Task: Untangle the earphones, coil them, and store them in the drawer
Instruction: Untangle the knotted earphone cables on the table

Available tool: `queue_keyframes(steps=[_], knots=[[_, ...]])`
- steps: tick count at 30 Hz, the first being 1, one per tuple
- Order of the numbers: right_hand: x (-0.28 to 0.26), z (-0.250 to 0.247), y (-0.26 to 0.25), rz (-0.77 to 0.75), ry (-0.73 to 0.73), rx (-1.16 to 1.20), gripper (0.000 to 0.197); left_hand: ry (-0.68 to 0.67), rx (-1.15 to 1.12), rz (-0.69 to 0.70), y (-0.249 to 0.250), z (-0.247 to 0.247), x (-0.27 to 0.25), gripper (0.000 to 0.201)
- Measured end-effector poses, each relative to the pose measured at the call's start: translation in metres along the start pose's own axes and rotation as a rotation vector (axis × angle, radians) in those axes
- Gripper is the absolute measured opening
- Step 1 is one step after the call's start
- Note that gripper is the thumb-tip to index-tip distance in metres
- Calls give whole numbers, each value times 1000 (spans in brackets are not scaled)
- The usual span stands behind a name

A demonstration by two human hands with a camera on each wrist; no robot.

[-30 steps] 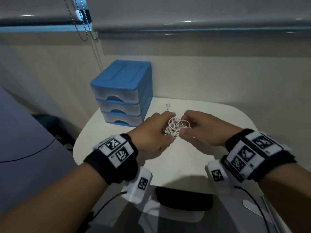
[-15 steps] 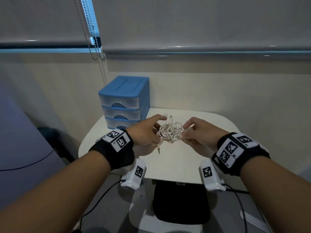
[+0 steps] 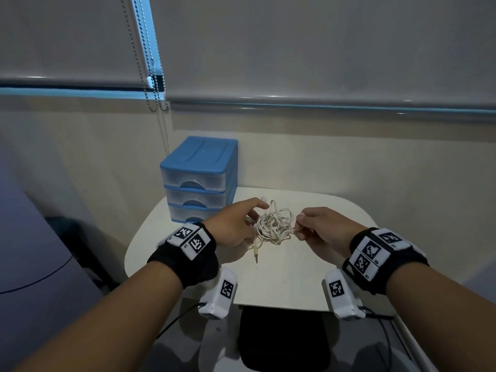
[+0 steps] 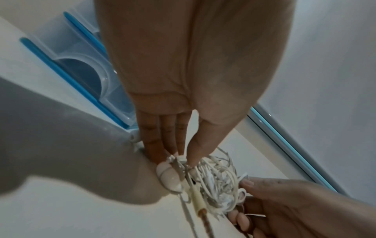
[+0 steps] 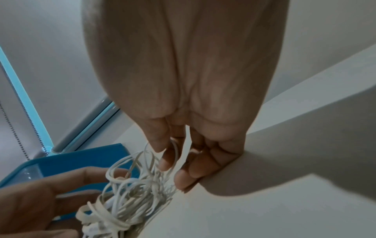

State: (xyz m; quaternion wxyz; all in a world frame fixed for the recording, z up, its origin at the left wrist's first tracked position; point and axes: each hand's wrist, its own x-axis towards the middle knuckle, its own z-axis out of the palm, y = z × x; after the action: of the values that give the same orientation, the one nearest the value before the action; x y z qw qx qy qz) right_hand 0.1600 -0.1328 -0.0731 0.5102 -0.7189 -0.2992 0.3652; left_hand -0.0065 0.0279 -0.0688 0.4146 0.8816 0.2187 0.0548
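A tangled bundle of white earphones [image 3: 274, 226] hangs between both hands just above the white table [image 3: 290, 275]. My left hand [image 3: 236, 226] pinches the left side of the tangle [image 4: 215, 182] with thumb and fingers. My right hand [image 3: 314, 226] pinches strands [image 5: 142, 182] at the right side. The jack plug [image 3: 256, 257] dangles below the bundle, close over the tabletop. The blue three-drawer box [image 3: 200, 181] stands at the table's back left with all drawers closed.
A wall runs behind the table, with a roller blind and its bead chain [image 3: 150, 84] above the drawer box. A black chair seat [image 3: 281, 339] sits under the table's near edge. Bare tabletop lies in front of and right of the hands.
The hands have drawn slightly apart, loosening the bundle from a tight clump into open loops. The jack plug has dropped free below it. The head view has tilted up.
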Motion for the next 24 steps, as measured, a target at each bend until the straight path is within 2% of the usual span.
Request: queue_keyframes(steps=[6,13,16,19,24], knots=[[2,1,-6,42,23,-56,37,38,192,85,11,1,4,54],[11,-6,-9,111,-54,-70,35,-58,410,130,23,4,24,33],[14,-11,-10,141,-89,-27,33,-52,388,89,24,2,29,25],[17,-14,-9,138,-117,-21,29,-40,390,75,22,-2,34,29],[23,-21,-10,171,-185,-17,27,-47,186,58,16,-6,38,20]])
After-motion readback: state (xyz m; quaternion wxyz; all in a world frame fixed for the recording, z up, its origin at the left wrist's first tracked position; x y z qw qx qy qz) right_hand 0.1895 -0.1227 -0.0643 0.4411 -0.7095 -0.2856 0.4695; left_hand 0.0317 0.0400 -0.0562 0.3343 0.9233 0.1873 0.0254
